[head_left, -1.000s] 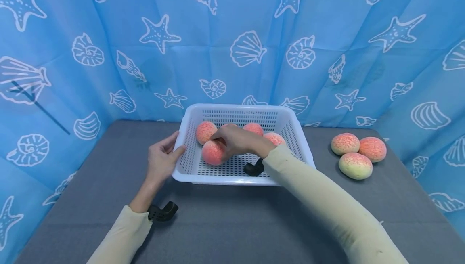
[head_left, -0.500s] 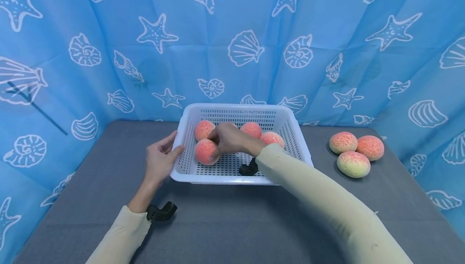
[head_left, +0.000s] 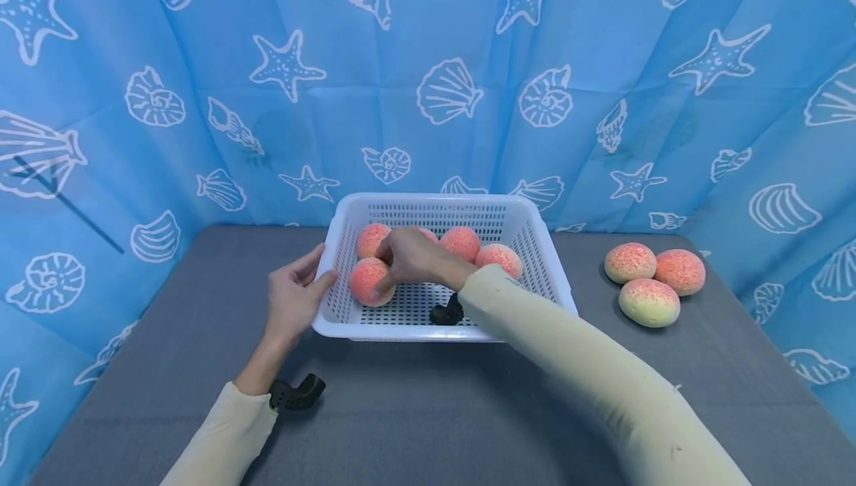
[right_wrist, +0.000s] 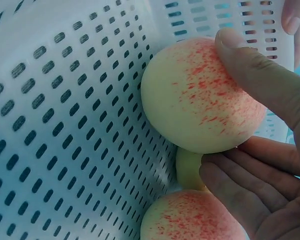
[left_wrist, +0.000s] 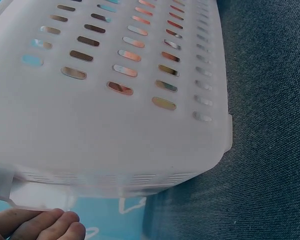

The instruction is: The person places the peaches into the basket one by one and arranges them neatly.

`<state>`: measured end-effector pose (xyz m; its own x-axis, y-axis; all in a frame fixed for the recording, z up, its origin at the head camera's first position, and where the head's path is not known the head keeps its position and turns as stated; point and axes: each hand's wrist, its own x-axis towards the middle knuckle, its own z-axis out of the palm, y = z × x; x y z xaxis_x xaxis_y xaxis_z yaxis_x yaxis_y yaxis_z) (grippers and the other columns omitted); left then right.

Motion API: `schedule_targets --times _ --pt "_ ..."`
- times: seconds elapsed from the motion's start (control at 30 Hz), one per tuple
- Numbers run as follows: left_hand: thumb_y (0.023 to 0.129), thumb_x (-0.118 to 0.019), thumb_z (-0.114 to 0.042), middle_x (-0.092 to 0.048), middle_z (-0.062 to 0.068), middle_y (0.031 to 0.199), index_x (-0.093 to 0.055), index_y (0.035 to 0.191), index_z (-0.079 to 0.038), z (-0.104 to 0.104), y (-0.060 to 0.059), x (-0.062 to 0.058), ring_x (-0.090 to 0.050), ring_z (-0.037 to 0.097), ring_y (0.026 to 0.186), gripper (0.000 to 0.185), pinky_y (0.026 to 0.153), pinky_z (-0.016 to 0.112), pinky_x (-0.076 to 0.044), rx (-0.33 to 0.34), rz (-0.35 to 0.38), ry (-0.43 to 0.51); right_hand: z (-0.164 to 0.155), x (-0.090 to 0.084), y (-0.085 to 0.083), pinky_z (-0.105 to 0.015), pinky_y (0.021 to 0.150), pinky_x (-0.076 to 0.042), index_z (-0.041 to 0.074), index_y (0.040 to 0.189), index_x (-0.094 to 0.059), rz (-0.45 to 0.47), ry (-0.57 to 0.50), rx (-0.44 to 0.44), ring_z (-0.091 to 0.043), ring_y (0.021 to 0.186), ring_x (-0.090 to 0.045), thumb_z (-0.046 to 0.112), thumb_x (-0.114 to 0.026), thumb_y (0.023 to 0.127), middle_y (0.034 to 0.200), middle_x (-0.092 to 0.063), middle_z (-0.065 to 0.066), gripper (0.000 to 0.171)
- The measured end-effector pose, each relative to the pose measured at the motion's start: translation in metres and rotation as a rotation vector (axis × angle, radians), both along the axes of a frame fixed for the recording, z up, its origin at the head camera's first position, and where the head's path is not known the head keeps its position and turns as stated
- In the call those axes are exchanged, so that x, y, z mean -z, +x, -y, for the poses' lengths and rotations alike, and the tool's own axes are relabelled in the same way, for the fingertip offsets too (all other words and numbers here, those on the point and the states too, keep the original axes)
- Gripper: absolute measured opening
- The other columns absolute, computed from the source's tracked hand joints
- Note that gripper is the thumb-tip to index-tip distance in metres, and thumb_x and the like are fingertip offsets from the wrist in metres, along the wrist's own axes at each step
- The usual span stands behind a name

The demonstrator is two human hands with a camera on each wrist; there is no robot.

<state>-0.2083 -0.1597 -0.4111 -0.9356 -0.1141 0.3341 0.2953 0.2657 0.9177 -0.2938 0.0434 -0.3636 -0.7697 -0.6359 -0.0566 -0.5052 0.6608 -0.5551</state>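
Peach (head_left: 370, 281) carried leftward and lowered toward basket (head_left: 528, 212) floor, gripped by right hand (head_left: 413, 257) fingers; rim steadied by left hand (head_left: 292, 299), thumb pressed

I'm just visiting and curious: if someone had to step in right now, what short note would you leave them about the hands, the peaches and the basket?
Right hand: inside the white basket, thumb and fingers gripping a peach low at its left side.
Left hand: holding the basket's left rim, steadying it.
Done: four other peaches already lie in the basket.
Left: three peaches sit on the grey table to the right of the basket. Judging by that, they probably go in next.
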Motion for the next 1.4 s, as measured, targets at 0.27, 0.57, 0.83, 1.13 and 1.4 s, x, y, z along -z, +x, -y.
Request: schedule_targets --times 0.27,0.57,0.83,1.13,1.4 --pt "0.094 -0.068 0.002 -0.061 0.025 0.134 -0.053 0.142 0.006 -0.001 -0.001 0.003 -0.064 0.038 0.118 0.051 0.083 0.040 -0.058 -0.006 0.013 0.006 -0.019 -0.018 0.003 -0.030 0.091 -0.058 -0.001 0.127 -0.068 0.065 -0.081 0.087 -0.021 0.108 -0.069 0.029 -0.095 0.071 0.120 -0.072 -0.010 0.069" --pt "0.094 -0.068 0.002 -0.062 0.025 0.134 -0.054 0.142 0.005 0.002 0.000 0.001 -0.063 0.037 0.119 0.050 0.085 0.039 -0.057 -0.009 0.027 0.010 -0.086 -0.051 0.015 -0.033 0.097 -0.056 0.001 0.128 -0.068 0.059 -0.412 0.167 -0.028 0.116 -0.067 0.023 -0.092 0.076 0.125 -0.070 -0.013 0.062" --pt "0.096 -0.068 -0.002 -0.060 0.024 0.137 -0.052 0.144 0.002 0.001 0.002 -0.003 -0.062 0.036 0.121 0.051 0.085 0.037 -0.057 0.007 0.047 0.026 -0.173 -0.049 0.054 -0.031 0.102 -0.053 -0.001 0.139 -0.058 -0.031 -0.620 0.348 -0.030 0.125 -0.061 0.015 -0.087 0.082 0.137 -0.062 -0.020 0.066" --pt "0.095 -0.069 -0.001 -0.061 0.024 0.136 -0.053 0.143 0.004 0.001 0.001 -0.001 -0.062 0.035 0.121 0.051 0.085 0.036 -0.057 0.006 0.036 0.033 -0.269 -0.016 0.094 -0.016 0.088 -0.055 -0.003 0.143 -0.054 -0.163 -0.695 0.645 -0.001 0.112 -0.065 0.008 -0.082 0.086 0.131 -0.066 -0.005 0.065" --pt "0.094 -0.068 0.002 -0.060 0.025 0.136 -0.053 0.142 0.006 0.001 0.000 0.000 -0.062 0.037 0.121 0.051 0.085 0.035 -0.056 0.002 0.013 0.030 -0.338 0.026 0.122 -0.007 0.082 -0.053 -0.003 0.144 -0.052 -0.163 -0.683 0.912 0.011 0.098 -0.063 0.010 -0.082 0.086 0.112 -0.063 0.019 0.067"
